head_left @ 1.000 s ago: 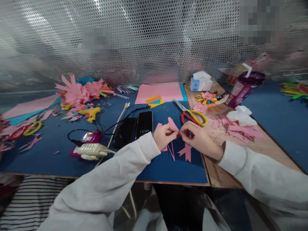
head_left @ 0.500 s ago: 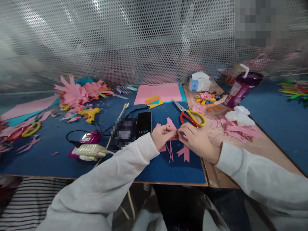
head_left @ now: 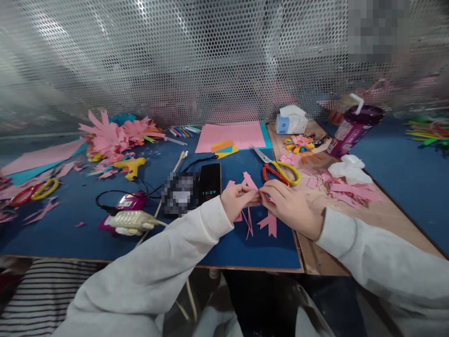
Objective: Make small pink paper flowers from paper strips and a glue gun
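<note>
Fingertips pinched, my left hand point(head_left: 235, 201) and my right hand point(head_left: 290, 207) meet above the blue tabletop. A small pink paper piece point(head_left: 254, 198) is held between them, mostly covered by the fingers. Around the hands lie pink paper cuttings: a notched piece point(head_left: 269, 224) below the right hand, thin strips point(head_left: 249, 223) below the left, and a strip point(head_left: 249, 179) just beyond. Scissors point(head_left: 286, 173) with red and yellow handles rest behind my right hand, blades apart.
A phone point(head_left: 209, 181), yellow glue gun point(head_left: 131, 167) and power strip point(head_left: 135, 220) with cables lie left. Pink sheets point(head_left: 231, 135) are at the back. Rightward are a paper flower point(head_left: 299, 143), tissue box point(head_left: 291, 120), purple cup point(head_left: 354, 128) and pink scraps point(head_left: 345, 187).
Both hands stay nearly in place, still pinching the small pink paper. My right hand and wrist have shifted very slightly; the objects on the table have not moved.
</note>
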A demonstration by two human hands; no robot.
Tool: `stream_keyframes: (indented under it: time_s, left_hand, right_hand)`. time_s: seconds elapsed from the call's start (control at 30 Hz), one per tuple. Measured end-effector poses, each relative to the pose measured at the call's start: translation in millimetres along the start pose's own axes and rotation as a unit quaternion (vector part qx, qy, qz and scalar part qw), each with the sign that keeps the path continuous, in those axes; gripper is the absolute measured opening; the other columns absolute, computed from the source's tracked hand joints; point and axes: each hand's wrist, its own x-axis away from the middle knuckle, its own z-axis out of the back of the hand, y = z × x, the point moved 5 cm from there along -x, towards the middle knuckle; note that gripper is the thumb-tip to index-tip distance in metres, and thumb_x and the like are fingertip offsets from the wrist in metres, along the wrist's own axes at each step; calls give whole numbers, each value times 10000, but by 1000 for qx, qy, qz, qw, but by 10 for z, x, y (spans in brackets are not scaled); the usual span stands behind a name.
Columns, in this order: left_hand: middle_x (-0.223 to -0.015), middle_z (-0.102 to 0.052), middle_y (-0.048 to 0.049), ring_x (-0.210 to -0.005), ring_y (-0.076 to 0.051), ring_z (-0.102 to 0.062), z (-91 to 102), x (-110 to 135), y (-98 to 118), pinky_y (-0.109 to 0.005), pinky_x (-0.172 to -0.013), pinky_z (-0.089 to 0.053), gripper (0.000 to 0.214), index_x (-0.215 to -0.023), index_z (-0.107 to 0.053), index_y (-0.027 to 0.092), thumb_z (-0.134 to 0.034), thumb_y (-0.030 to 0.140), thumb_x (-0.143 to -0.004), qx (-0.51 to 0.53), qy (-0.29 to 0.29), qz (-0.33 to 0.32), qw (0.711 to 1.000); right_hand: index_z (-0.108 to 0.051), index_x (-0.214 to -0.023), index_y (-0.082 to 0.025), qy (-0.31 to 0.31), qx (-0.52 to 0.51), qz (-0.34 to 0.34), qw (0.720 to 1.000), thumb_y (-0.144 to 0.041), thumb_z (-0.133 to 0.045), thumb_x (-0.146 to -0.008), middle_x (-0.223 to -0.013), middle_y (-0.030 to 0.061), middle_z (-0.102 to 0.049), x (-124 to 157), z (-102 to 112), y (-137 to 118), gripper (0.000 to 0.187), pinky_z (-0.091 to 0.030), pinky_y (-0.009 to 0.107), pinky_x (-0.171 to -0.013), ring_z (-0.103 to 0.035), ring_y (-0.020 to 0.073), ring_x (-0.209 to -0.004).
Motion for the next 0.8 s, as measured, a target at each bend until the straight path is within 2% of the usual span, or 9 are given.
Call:
stream_keyframes:
  time_s: [0.23, 0.4, 0.53, 0.8]
  left_hand:
    - [-700, -709, -93, -725, -220, -698, 2, -16, -9, -434, -819, -556, 370, -730, -603, 82, -818, 326, -552, 14, -5, -2, 1000]
    - [-691, -708, -95, -742, -233, -700, 6, -27, -16, -441, -813, -558, 404, -729, -596, 87, -824, 353, -528, -2, -8, -17, 1000]
    - [-680, -708, -89, -734, -232, -701, 5, -21, 2, -435, -801, -561, 386, -721, -595, 96, -809, 366, -547, -30, -14, -32, 999]
    - [-635, -698, -53, -662, -197, -694, -6, -5, 49, -400, -764, -573, 315, -699, -591, 107, -798, 296, -555, -50, -4, -48, 998]
  right_hand:
    - [-586, -895, -154, 19, 48, 33, 998, -156, -449, -891, -880, 83, -655, -5, 35, -35, 137, -438, 284, -572, -605, 173, -771]
    - [-574, -854, -126, 57, 62, 38, 996, -156, -497, -869, -826, 62, -655, -30, 69, -58, 84, -423, 252, -542, -602, 144, -728]
    - [-572, -836, -126, 50, 62, 31, 996, -153, -500, -864, -816, 54, -648, -43, 68, -52, 81, -409, 243, -528, -596, 136, -718]
    - [-564, -810, -125, 35, 97, 67, 992, -161, -470, -883, -794, 59, -638, -44, 77, -78, 124, -394, 245, -524, -579, 134, -694]
